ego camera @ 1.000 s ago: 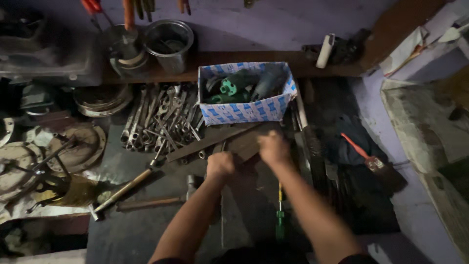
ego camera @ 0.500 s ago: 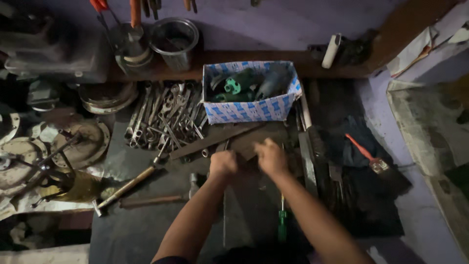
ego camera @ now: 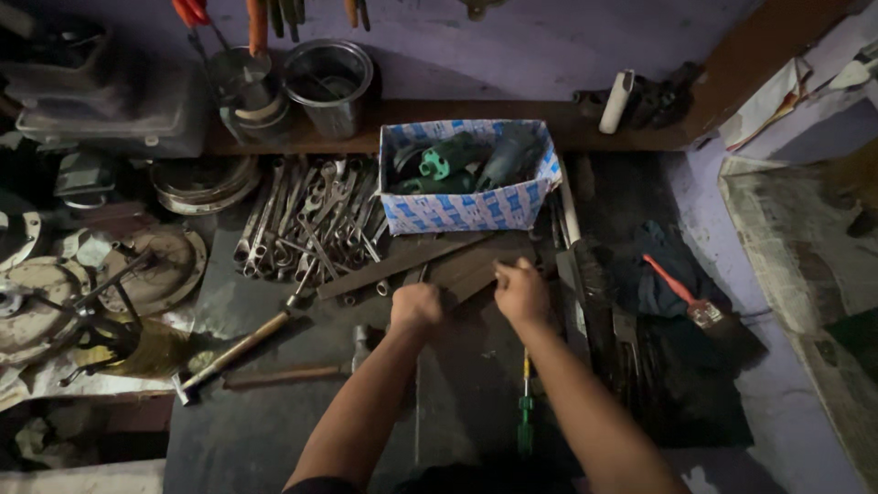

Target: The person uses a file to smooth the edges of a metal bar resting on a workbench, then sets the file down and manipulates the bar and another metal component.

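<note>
spanners [ego camera: 306, 215] heaped far left | hammer [ego camera: 274, 375] near left | left hand [ego camera: 416, 306] fisted, contents hidden | right hand [ego camera: 519, 291] curled onto flat bars [ego camera: 430, 261] mid-bench | risk: stacked bars could slide, pinching fingers

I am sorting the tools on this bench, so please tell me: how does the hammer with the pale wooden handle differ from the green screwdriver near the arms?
The hammer lies slanted, left of the left hand; the screwdriver lies nearly straight, below the right hand. The hammer looks longer, with a pale wooden handle; the screwdriver is slim, with a green handle. Both lie flat on the dark bench, untouched.
</note>
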